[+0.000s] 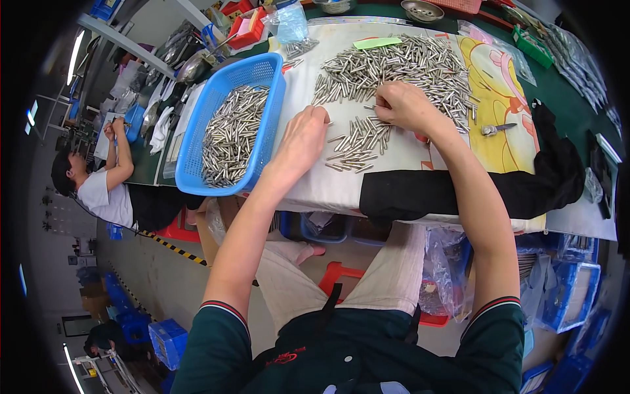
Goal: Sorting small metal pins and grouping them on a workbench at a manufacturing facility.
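Many short silvery metal pins (413,62) lie heaped on the cloth-covered table, with a smaller loose group of pins (357,144) nearer to me. My right hand (403,107) is over the near edge of the heap, its fingers pinched, and a metal pin pokes out at the fingertips. Left of the small group, my left hand (303,139) is closed with its fingers curled down; whatever it holds is mostly hidden. Beside that hand stands a blue plastic basket (278,108) with a thick layer of similar pins inside.
A black cloth (420,195) lies along the table's front edge. At right is a small pointed metal tool (497,129). A green slip (377,43) rests on the heap. A red bin (248,29) stands behind the basket. Another person (108,190) sits working at far left.
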`<state>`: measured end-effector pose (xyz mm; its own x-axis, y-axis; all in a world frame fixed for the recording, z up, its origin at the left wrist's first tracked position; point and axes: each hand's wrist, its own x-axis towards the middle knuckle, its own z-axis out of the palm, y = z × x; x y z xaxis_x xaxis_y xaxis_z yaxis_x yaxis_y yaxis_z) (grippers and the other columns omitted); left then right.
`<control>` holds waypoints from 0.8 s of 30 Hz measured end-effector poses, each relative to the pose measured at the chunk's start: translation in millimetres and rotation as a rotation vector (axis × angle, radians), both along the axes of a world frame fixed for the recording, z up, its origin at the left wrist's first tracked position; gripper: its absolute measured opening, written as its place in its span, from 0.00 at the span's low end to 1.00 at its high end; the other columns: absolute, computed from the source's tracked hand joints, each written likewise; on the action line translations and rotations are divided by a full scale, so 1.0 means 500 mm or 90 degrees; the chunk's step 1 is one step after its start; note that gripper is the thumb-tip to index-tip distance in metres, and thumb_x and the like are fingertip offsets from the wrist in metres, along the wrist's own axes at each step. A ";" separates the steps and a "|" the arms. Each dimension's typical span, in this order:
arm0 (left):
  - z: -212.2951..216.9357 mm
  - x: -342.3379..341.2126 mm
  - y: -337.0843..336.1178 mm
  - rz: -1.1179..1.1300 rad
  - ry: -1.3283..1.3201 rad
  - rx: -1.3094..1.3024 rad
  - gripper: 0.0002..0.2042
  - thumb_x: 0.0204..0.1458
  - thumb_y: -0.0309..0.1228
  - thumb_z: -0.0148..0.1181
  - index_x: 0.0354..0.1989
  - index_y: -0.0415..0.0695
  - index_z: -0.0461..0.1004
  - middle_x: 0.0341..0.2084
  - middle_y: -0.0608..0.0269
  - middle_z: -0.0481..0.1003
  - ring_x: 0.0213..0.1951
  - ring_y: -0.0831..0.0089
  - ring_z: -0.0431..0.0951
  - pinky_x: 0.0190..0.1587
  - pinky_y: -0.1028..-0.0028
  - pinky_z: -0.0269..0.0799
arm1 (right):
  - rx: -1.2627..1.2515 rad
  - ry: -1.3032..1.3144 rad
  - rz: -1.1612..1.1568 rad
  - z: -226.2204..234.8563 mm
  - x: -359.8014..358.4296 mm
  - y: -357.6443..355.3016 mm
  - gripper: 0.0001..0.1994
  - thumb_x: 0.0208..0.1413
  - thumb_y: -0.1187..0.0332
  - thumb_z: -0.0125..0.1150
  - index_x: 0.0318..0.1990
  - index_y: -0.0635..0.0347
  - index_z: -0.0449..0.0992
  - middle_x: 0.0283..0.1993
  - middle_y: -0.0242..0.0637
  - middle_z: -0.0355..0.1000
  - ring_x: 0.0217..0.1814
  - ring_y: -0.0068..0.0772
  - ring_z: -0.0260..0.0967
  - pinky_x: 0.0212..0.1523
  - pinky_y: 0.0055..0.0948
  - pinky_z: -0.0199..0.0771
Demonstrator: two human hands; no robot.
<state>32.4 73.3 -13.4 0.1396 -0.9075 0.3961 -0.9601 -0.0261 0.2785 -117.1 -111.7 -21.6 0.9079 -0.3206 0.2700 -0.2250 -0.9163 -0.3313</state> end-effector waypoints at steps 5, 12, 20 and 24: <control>0.018 -0.030 0.035 -0.004 0.042 -0.028 0.04 0.47 0.19 0.54 0.32 0.35 0.68 0.30 0.49 0.72 0.32 0.52 0.74 0.35 0.61 0.68 | 0.062 -0.058 0.008 0.018 -0.014 0.011 0.07 0.45 0.69 0.53 0.24 0.64 0.69 0.25 0.44 0.70 0.31 0.47 0.69 0.33 0.39 0.67; 0.015 -0.031 0.056 0.014 0.038 0.051 0.05 0.44 0.19 0.56 0.29 0.36 0.69 0.27 0.51 0.72 0.31 0.53 0.74 0.34 0.61 0.68 | 0.026 -0.072 -0.003 0.022 -0.017 0.011 0.07 0.47 0.69 0.53 0.27 0.64 0.69 0.25 0.44 0.70 0.30 0.47 0.69 0.33 0.39 0.68; -0.014 -0.021 0.005 0.073 0.004 -0.016 0.05 0.44 0.21 0.54 0.30 0.35 0.69 0.28 0.47 0.71 0.33 0.50 0.73 0.36 0.56 0.68 | -0.025 -0.140 0.032 0.012 0.009 0.042 0.06 0.48 0.68 0.52 0.27 0.62 0.69 0.29 0.43 0.71 0.36 0.46 0.70 0.36 0.41 0.70; -0.012 -0.022 -0.017 0.168 0.047 -0.028 0.04 0.45 0.23 0.53 0.27 0.35 0.70 0.26 0.45 0.73 0.30 0.49 0.74 0.36 0.56 0.69 | 0.000 -0.140 -0.043 0.021 -0.006 0.027 0.08 0.50 0.66 0.53 0.31 0.63 0.71 0.29 0.45 0.72 0.33 0.47 0.70 0.34 0.40 0.69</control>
<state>21.2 64.9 -19.6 0.3987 -0.8179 0.4148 -0.8988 -0.2587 0.3539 -119.9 -98.1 -10.9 0.8036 -0.3783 0.4595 -0.2074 -0.9016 -0.3796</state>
